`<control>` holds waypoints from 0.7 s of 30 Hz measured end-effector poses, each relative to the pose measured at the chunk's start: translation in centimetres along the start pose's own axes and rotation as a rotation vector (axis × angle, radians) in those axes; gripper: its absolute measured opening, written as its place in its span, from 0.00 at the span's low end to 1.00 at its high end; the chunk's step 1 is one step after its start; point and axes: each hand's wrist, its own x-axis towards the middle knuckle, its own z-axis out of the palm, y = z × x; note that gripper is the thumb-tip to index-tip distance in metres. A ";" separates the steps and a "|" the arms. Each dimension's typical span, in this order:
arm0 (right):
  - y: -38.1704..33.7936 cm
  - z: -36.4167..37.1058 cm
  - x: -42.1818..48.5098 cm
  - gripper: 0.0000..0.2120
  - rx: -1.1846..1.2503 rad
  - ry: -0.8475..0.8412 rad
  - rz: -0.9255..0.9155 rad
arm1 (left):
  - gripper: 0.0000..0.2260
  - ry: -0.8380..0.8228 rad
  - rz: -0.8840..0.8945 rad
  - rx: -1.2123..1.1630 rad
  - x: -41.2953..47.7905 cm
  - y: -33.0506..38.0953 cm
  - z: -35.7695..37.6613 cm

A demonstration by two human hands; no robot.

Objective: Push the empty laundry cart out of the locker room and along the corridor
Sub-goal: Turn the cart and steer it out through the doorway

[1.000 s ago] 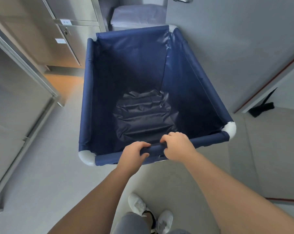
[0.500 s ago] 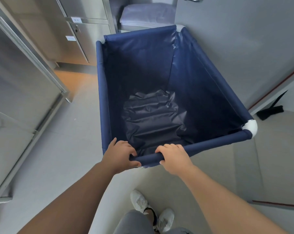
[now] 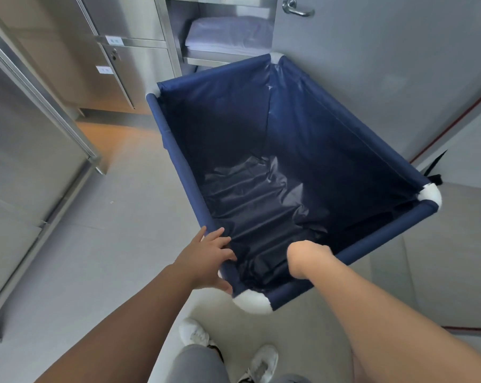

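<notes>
The laundry cart (image 3: 386, 234) is a navy fabric bin on a padded frame with white corner caps. It stands skewed on the grey floor, its near-left corner pointing at me. Nothing lies inside but the crumpled dark liner (image 3: 261, 203). My left hand (image 3: 204, 262) is draped over the left side rail just above that corner, fingers spread inward and thumb on the outside. My right hand (image 3: 307, 258) grips the near rail, with its fingers curled out of sight inside the bin.
Steel lockers (image 3: 123, 78) line the far left. An open shelf with folded white linen (image 3: 228, 34) is right behind the cart. A grey door with a lever handle (image 3: 297, 9) runs along the cart's right side. A black object (image 3: 435, 175) lies by the right wall.
The cart has swung clockwise, so its near-left corner now faces me. My left hand slid off the near rail onto the left side rail. My right hand stayed on the near rail.
</notes>
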 end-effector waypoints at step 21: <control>-14.1 -3.5 5.2 0.18 0.508 0.419 0.126 | 0.42 0.088 0.194 0.156 7.5 -9.8 -3.8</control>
